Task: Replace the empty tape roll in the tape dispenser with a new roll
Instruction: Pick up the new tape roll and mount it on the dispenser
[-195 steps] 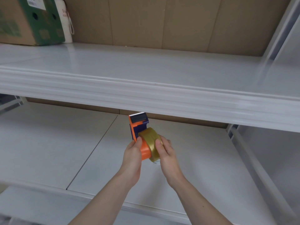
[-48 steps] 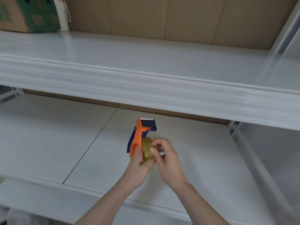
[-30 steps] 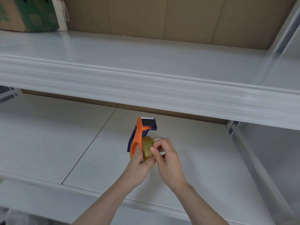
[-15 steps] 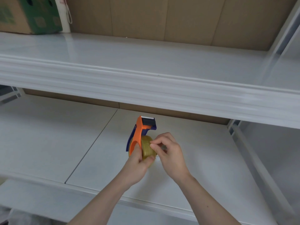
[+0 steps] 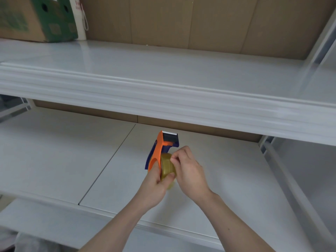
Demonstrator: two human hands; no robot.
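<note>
- Compared with half a second ago, the right hand [image 5: 189,170] has kept its pinch at the upper edge of the tape roll [image 5: 167,165] with little change of place, and the tape dispenser [image 5: 162,149] stands at much the same tilt; against the oldest picture, the dispenser has turned so its orange side plate faces left and the serrated blade points up.
- The cardboard box [image 5: 34,19], green-printed, sits at the far left of the upper shelf [image 5: 163,73]; its contents cannot be seen.
- A white bag-like object with a cord [image 5: 81,17] stands just beside the box.
- The yellowish roll sits mounted in the orange-and-blue dispenser, held in the air above the lower shelf [image 5: 63,151], below the upper shelf's front lip.
- The left hand [image 5: 154,186] is wrapped around the dispenser's lower part, thumb pressed on the roll's face.
- The right hand's thumb and forefinger are pressed together at the roll's top edge; whether a tape end lies between them is too small to tell.
</note>
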